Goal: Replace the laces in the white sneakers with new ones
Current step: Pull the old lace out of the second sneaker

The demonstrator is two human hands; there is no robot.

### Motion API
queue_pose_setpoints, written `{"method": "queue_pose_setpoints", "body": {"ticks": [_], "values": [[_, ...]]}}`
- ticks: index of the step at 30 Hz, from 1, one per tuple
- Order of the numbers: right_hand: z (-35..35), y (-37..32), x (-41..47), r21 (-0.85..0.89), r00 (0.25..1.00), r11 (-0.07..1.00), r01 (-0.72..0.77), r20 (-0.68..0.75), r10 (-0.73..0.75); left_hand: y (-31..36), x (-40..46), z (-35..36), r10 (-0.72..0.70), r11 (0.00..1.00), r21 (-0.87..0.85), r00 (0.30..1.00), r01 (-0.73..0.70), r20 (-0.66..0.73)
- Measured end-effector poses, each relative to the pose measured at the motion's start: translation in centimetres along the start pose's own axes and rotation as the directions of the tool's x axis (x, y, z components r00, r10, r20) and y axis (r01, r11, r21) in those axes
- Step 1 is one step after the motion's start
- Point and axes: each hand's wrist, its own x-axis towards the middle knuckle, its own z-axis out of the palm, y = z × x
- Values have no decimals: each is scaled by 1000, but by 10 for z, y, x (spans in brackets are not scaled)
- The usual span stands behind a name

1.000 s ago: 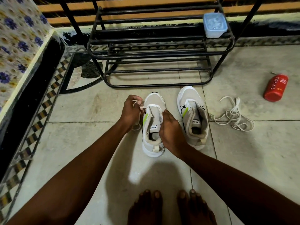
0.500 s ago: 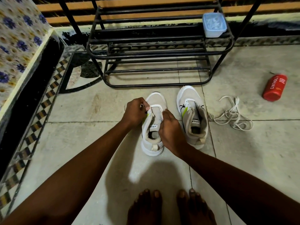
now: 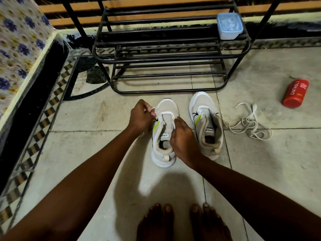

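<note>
So the person is bent over a pair of white sneakers sitting side by side on the tiled floor (image 3: 260, 162), toes pointing at a black metal shoe rack (image 3: 165, 54). Both hands are on the left sneaker (image 3: 165, 133). The left hand (image 3: 141, 115) is curled up at the shoe's left side near the front eyelets, pinching the end of a white lace (image 3: 166, 113); you can see a little tip poking out past the knuckles. That lace runs straight across the lowest eyelets and that's about all the lacing on this shoe, the tongue is wide open behind it. The right hand (image 3: 182, 136) sits on the right edge of the same shoe with its fingers curled in over the eyelet side. It looks like it's gripping the other end of the lace or the shoe's edge, but I honestly can't tell which since the fingers hide it.

The right sneaker (image 3: 205, 124) stands just beside it, untouched, with only a bit of white lace at the front eyelets. A loose tangle of white laces (image 3: 250, 123) lies on the floor to its right, near but not touching. Further right there's a red Cinthol bottle (image 3: 295, 93) lying on its side. A small pale blue plastic container (image 3: 229, 26) with a lid sits on the rack's upper right corner. Bare toes (image 3: 184, 221) at the bottom of the view.
</note>
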Motion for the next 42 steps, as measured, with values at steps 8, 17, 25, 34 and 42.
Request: {"method": "queue_pose_setpoints", "body": {"ticks": [8,17,25,34,42], "values": [[-1,5,4,83,990,990,111,-99,-103,-62,-10,-21,81,926,363,994,-103,76],[-10,-2,7,184,968,956,227,-151,-201,-69,-24,-16,149,757,593,956,-274,252],[-35,-16,12,526,996,846,85,-69,-58,20,-35,-23,146,975,-184,984,-126,103],[-101,8,17,917,986,363,-164,151,64,143,-57,23,156,765,-636,931,98,331],[-149,80,8,895,932,426,-136,-30,360,197,-59,107,34,730,-601,860,326,509]]}}
